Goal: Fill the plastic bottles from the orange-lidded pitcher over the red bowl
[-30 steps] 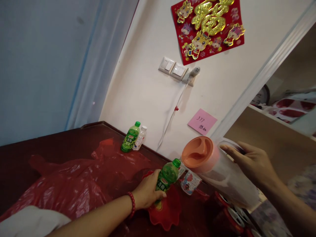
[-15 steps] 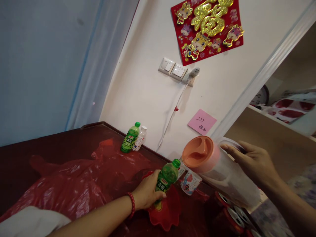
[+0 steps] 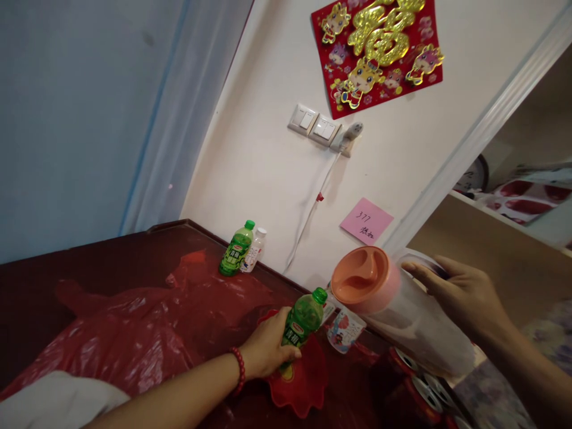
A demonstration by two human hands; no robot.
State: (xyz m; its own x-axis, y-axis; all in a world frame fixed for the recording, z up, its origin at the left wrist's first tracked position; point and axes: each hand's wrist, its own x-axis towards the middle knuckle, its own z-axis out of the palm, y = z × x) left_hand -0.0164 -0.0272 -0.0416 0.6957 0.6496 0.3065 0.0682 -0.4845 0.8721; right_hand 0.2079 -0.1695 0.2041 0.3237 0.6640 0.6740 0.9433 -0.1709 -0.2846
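Observation:
My left hand (image 3: 267,345), with a red bead bracelet at the wrist, is wrapped round a green-capped drink bottle (image 3: 306,316). That bottle leans to the right above a red scalloped dish (image 3: 308,381). My right hand (image 3: 465,292) grips the handle of a clear plastic pitcher (image 3: 429,328) with an orange lid (image 3: 361,277). The pitcher is tilted, its lid end close to the bottle's cap but apart from it. Behind the pitcher's lid stands a white printed cup (image 3: 345,330).
Against the wall stand another green bottle (image 3: 236,249) and a small white bottle (image 3: 254,250). A red plastic bag (image 3: 134,328) spreads over the dark table's left side. Several dark red cans (image 3: 415,384) are at lower right. A white cable (image 3: 308,223) hangs from the socket.
Almost nothing differs. Both hands keep their grips, and the bottle and pitcher stay in nearly the same place; the whole view has shifted very slightly.

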